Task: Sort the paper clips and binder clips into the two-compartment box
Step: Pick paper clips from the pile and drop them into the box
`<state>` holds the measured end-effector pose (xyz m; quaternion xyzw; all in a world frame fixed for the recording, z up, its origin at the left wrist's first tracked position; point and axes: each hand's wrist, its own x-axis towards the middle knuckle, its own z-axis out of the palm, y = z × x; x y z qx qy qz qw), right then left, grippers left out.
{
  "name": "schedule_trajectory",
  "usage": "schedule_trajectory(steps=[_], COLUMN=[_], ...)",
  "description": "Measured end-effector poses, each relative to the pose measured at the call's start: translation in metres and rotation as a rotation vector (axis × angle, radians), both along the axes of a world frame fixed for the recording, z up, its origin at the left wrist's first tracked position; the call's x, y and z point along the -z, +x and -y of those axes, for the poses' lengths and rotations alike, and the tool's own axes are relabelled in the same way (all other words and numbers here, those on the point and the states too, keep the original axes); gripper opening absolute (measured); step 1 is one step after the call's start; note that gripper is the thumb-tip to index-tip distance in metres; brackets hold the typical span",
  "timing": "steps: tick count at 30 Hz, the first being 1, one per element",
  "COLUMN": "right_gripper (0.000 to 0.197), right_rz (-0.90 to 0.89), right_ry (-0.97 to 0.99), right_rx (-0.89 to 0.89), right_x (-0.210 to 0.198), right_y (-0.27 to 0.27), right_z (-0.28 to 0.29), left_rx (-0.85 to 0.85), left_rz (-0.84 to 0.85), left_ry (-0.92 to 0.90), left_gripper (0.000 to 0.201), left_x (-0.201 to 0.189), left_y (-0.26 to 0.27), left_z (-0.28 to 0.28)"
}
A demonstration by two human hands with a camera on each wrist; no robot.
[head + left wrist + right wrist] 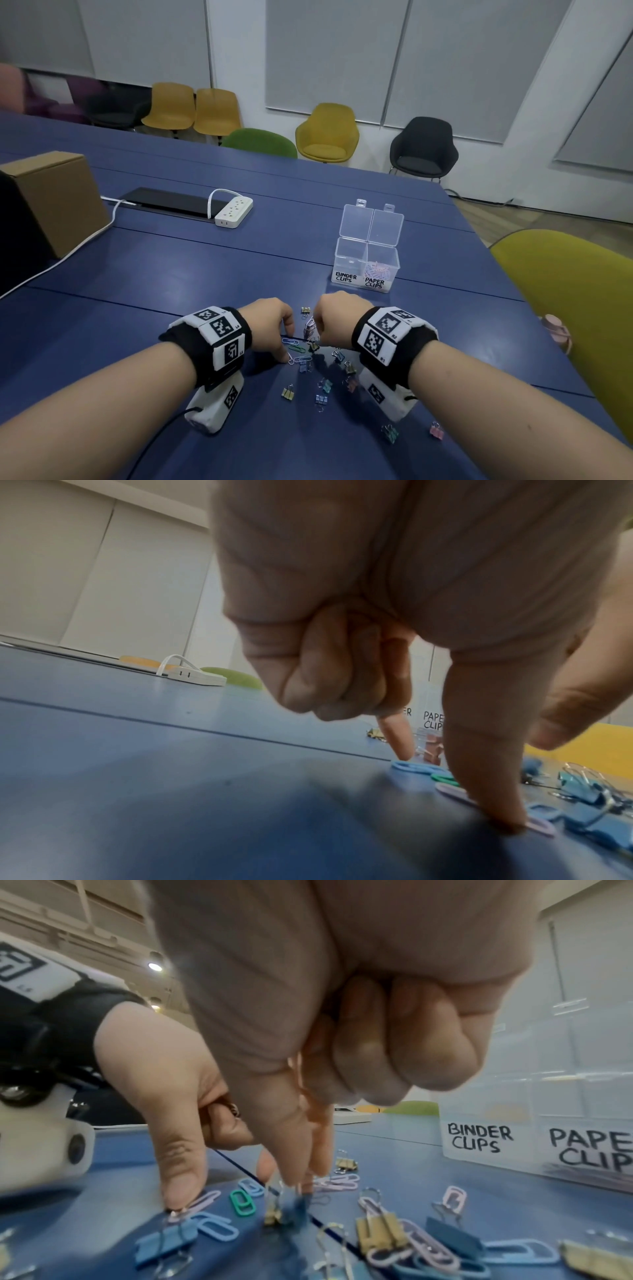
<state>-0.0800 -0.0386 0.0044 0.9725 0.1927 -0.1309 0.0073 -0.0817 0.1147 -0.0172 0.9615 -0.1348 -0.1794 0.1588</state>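
Observation:
A clear two-compartment box [350, 261] stands open beyond my hands, labelled BINDER CLIPS on the left and PAPER CLIPS on the right. Pastel paper clips [376, 271] lie in the right compartment. Loose clips are scattered on the blue table [171, 274] between my wrists. My left hand [290, 346] has its thumb pressing a lilac paper clip [541, 827] onto the table, its index finger touching down farther off, and the other fingers curled. My right hand [298, 1183] points down, thumb and index tips meeting on the wire handle of a blue binder clip [303, 1206], which is blurred.
Gold [288, 393], blue [321, 400], green [390, 433] and pink [436, 431] binder clips lie near me. A white power strip [234, 212] and a cardboard box [51, 202] sit far left. An olive chair [575, 308] stands at the table's right edge.

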Motion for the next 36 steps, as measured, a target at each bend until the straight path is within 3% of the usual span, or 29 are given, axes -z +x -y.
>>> schedule_trajectory(steps=[6, 12, 18, 23, 31, 34, 36], right_gripper=[0.013, 0.018, 0.023, 0.014, 0.013, 0.012, 0.01], right_rz=[-0.033, -0.078, -0.007, -0.03, -0.037, -0.036, -0.047], right_ry=[0.077, 0.017, -0.023, -0.03, -0.04, -0.023, 0.009], right_rx=[-0.109, -0.149, -0.186, -0.158, -0.151, -0.146, -0.124], right_x=[0.005, 0.013, 0.015, 0.018, 0.025, 0.029, 0.03], right_y=[-0.005, -0.006, -0.008, -0.006, 0.003, 0.005, 0.006], right_z=[-0.007, -0.017, -0.017, -0.02, -0.023, -0.029, -0.033], left_rx=[0.004, 0.008, 0.035, 0.058, 0.093, 0.087, 0.07], left_rz=[0.016, 0.053, 0.115, 0.077, -0.009, -0.012, -0.036], left_ry=[0.002, 0.005, 0.033, 0.062, 0.312, 0.322, 0.284], left_gripper=[0.039, 0.033, 0.028, 0.012, 0.022, 0.031, 0.021], left_x=[0.002, 0.003, 0.003, 0.005, 0.007, 0.008, 0.009], left_y=[0.001, 0.004, 0.005, 0.006, 0.002, 0.0, 0.0], left_z=[0.001, 0.0, 0.003, 0.0, 0.006, 0.005, 0.003])
